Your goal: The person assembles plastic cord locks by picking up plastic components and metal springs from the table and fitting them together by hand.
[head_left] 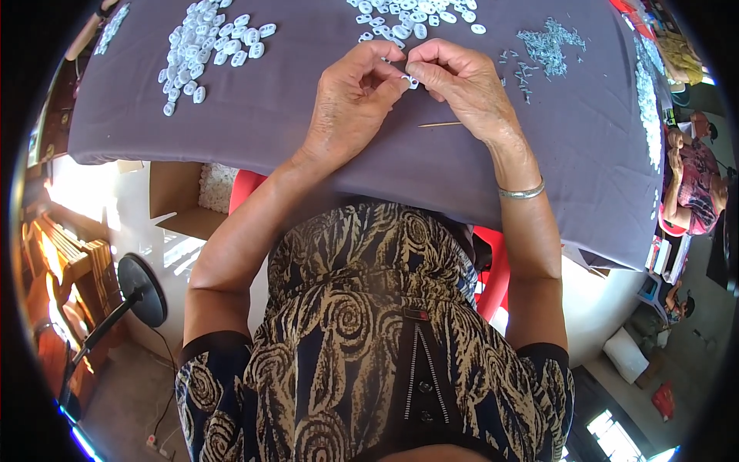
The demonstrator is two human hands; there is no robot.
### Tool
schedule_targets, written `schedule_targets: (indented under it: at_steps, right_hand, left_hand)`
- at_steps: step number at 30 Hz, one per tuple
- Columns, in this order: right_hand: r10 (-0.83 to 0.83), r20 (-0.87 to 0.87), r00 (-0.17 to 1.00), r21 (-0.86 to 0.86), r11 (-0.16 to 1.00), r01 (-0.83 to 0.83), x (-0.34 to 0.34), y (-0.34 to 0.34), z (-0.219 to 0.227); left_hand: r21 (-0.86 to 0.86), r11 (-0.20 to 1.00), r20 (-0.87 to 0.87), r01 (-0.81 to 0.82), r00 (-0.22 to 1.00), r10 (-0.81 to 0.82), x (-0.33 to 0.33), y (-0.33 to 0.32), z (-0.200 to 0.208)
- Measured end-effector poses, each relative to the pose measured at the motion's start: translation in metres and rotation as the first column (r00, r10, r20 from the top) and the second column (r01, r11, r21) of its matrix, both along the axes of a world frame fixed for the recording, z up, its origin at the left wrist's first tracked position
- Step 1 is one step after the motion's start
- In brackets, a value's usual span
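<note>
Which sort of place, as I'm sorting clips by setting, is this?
Probably a small hand-assembly workroom: white oval pieces and small silvery pieces lie in heaps on a cloth-covered table, and another person is beyond its right end.

Held piece (413, 83): white.
Left heap of oval pieces (202, 46): white.
Upper-middle heap of oval pieces (419, 15): white.
Right heap of small slim pieces (550, 48): silvery, tinged pale green.
Stick (440, 124): tan.
Table cloth (254, 115): plain greyish purple.
Bracelet (522, 192): silver.
Garment (331, 323): near-black ground, tan spirals and wavy streaks.
Front trim (412, 369): silver lines, dark strip.
Chair (500, 269): red.
Carton (173, 189): brown.
Round base (150, 289): black.
</note>
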State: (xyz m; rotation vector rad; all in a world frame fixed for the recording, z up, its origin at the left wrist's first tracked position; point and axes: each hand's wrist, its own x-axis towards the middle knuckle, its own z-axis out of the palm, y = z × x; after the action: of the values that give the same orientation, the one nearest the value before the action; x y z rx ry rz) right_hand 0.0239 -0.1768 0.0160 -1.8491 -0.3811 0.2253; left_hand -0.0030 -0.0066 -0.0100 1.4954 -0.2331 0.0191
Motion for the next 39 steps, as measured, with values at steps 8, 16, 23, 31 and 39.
schedule_targets:
  at_steps: [8, 16, 23, 31, 39]
  right_hand:
    - [-0.012, 0.057, 0.998, -0.032, 0.999, 0.014, -0.004, 0.003, -0.001]
    - [-0.075, 0.113, 0.991, -0.085, 0.993, 0.085, -0.007, 0.009, -0.002]
    - [-0.137, 0.192, 0.972, -0.137, 0.977, 0.165, -0.01, 0.015, -0.009]
    - [-0.191, 0.179, 0.965, -0.077, 0.975, 0.207, -0.015, 0.019, -0.007]
    - [-0.277, -0.024, 0.96, 0.085, 0.957, 0.279, -0.012, 0.016, -0.002]
  left_hand:
    - [-0.002, 1.0, 0.011, -0.03, 0.999, 0.03, 0.0, -0.002, -0.003]
    - [-0.007, 0.998, -0.006, -0.057, 0.998, 0.057, -0.002, -0.003, 0.0]
    - [-0.093, 0.991, 0.004, -0.095, 0.995, 0.096, -0.005, -0.008, -0.004]
    - [-0.107, 0.991, -0.009, -0.081, 0.997, 0.081, -0.004, -0.006, -0.004]
    - [-0.028, 0.997, -0.001, -0.072, 0.997, 0.072, -0.001, -0.004, -0.002]
